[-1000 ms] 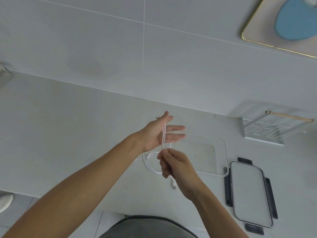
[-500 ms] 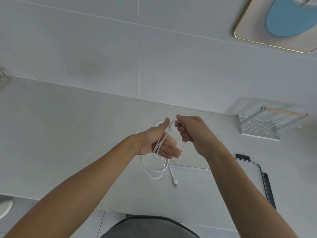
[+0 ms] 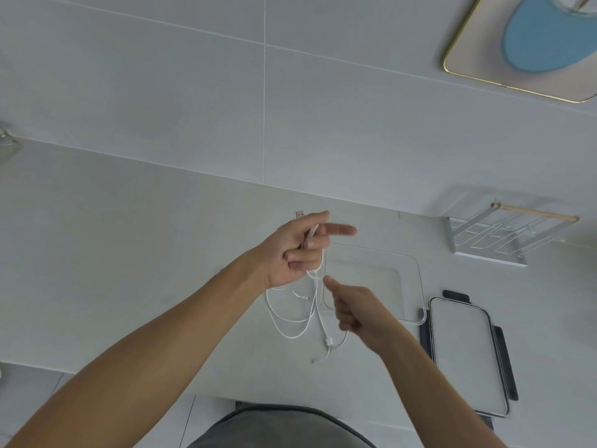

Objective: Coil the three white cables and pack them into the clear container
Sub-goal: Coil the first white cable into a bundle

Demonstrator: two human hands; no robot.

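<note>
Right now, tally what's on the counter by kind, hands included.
Hands: 2, left and right
Cable bundle: 1; separate cables cannot be told apart
Container: 1
Lid: 1
Rack: 1
Total: 6

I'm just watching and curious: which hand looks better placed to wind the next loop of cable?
Probably the right hand. It pinches the cable just below the left hand, which grips the loops already made and serves as the form, so the right is the one free to carry the strand round.
</note>
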